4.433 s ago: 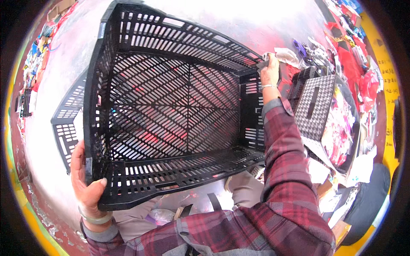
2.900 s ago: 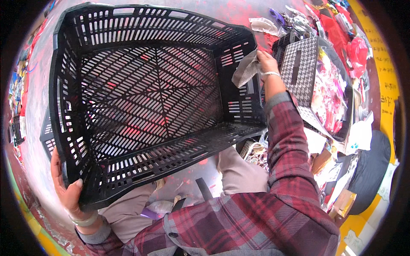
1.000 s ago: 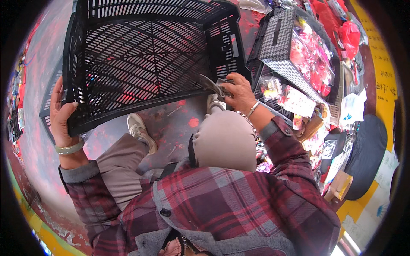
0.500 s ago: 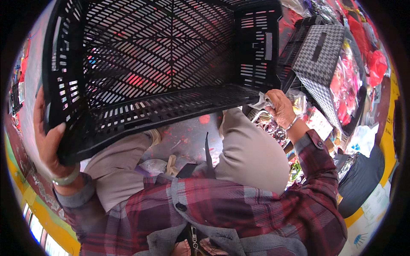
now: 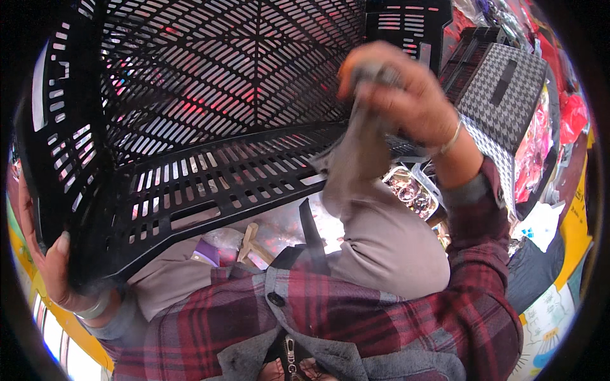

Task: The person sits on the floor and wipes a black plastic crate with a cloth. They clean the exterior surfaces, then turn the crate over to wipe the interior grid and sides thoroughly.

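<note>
A large black plastic crate (image 5: 210,171) with slotted walls is tipped so that its open side faces me. My left hand (image 5: 54,270) grips its lower left corner, thumb on the near rim and fingers round the outside. At the crate's right side, raised above my knee, my right hand (image 5: 406,95) is closed on a grey-brown cloth (image 5: 365,140). The cloth hangs down toward the crate's lower wall and is smeared by motion. Whether it touches the wall I cannot tell.
To the right stands a houndstooth-patterned box (image 5: 502,89), with pink and red goods in clear bags (image 5: 530,159) beside it. A basket of small shiny items (image 5: 413,190) sits by my right knee. Between my legs lie a wooden piece (image 5: 251,247) and a purple item (image 5: 206,252).
My right hand has lifted from beside the crate's lower right corner to above its right side, bringing the cloth along. The crate has shifted and come nearer, my left hand still holding it.
</note>
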Available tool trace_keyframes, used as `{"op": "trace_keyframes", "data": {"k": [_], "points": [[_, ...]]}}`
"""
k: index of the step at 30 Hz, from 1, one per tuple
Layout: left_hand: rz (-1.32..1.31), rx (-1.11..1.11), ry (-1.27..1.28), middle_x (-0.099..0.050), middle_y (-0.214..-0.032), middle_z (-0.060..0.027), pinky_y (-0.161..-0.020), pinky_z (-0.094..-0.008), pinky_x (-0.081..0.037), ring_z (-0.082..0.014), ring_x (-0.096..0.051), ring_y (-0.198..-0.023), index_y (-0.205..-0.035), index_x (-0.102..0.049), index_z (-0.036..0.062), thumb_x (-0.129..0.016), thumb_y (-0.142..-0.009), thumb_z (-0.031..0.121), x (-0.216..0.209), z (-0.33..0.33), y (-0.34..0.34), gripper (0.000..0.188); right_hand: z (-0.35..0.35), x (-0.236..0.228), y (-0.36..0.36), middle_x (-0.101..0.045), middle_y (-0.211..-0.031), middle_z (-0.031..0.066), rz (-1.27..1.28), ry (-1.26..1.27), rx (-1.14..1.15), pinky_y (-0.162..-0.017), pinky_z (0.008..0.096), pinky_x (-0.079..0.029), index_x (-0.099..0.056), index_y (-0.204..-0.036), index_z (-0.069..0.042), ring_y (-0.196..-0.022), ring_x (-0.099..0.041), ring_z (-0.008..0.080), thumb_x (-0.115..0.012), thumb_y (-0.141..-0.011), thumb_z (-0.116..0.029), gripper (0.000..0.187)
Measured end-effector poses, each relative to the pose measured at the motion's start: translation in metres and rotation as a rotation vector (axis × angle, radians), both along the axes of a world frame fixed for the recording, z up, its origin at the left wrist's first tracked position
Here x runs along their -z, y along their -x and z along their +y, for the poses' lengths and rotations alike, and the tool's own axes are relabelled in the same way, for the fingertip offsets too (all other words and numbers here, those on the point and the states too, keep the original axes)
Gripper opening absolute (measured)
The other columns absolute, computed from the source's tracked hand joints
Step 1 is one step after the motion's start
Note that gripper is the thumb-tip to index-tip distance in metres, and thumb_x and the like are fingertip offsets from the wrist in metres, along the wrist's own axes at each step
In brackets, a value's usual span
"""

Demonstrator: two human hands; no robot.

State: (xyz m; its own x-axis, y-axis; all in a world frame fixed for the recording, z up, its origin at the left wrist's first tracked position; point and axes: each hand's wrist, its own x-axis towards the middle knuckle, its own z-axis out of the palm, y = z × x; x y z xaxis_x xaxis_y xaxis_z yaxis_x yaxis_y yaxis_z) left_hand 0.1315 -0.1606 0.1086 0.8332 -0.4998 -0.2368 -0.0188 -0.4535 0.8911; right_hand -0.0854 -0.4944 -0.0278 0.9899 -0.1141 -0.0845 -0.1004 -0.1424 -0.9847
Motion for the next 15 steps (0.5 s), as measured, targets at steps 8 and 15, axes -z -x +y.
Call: {"op": "trace_keyframes", "data": {"k": [8, 15], "points": [[-0.377, 0.365, 0.054, -0.034, -0.136, -0.0279, -0.100, -0.0500, -0.038, -0.0408, -0.041, -0.121, -0.128, -0.039, -0.0115, -0.058, -0.068, 0.015, 0.013, 0.026, -0.028, 0.068, -0.028, 0.052, 0.008, -0.062, -0.097, 0.0068, 0.188, -0.189, 0.292, -0.081, 0.0270, -0.047, -0.057, -0.112, -0.006, -0.088, -0.058, 0.0139, -0.053, -0.094, -0.028, 0.029], [-0.574, 0.533, 0.139, -0.034, -0.134, -0.0327, -0.094, -0.0585, -0.038, -0.0494, -0.037, -0.121, -0.110, -0.054, 0.0027, -0.061, -0.072, 0.007, 0.016, 0.030, -0.036, 0.039, -0.028, 0.143, 0.061, -0.062, -0.070, 0.0082, 0.963, 0.049, -0.541, -0.062, 0.0294, -0.049, -0.064, -0.114, -0.014, -0.069, -0.060, 0.0152, -0.043, -0.095, -0.044, 0.042]]}}
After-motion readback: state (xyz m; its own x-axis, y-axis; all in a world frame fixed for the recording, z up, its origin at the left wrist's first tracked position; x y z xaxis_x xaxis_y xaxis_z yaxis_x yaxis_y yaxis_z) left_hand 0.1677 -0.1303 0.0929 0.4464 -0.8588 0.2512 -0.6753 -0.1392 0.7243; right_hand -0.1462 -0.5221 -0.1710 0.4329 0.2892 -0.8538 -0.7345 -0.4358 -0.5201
